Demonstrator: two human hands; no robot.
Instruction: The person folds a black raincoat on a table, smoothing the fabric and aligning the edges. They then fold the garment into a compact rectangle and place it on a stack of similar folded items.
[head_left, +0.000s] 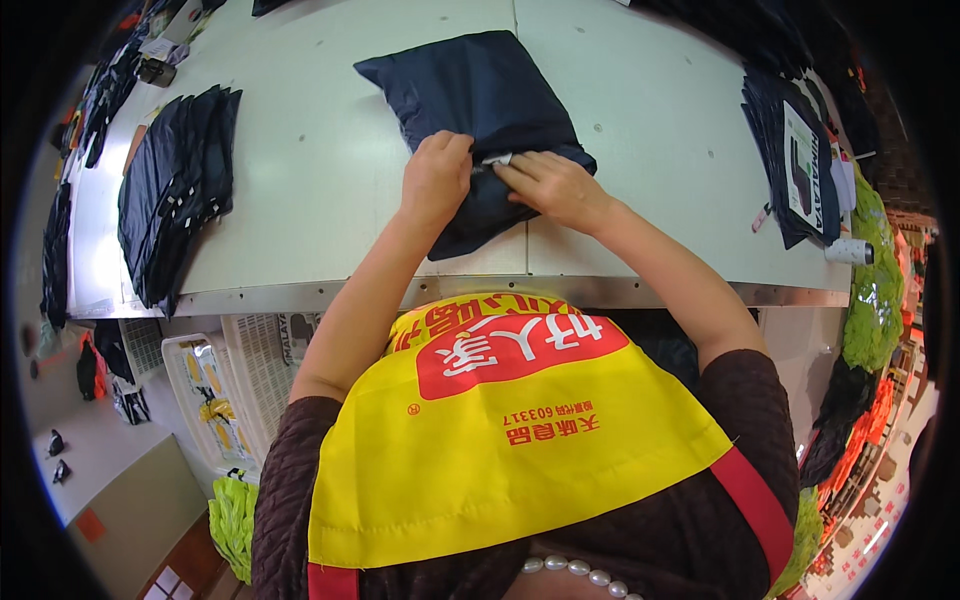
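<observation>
A fabric bundle (480,85) lies on the surface (320,150). From it, a cloth stack (180,190) sits at 9 o'clock, a cloth pile (768,150) bearing a card (799,165) at 3, a spool (849,251) toward 4; past the near edge, a basket (262,375) between 7 and 8.

The dark navy, roughly rectangular, cloth-like bundle (490,85) has a faint sheen; the pale, flat table (310,180) looks smooth and glossy, its grey strip edging (600,291) dull metal; the yellow cloth apron (450,490) appears satiny.
</observation>
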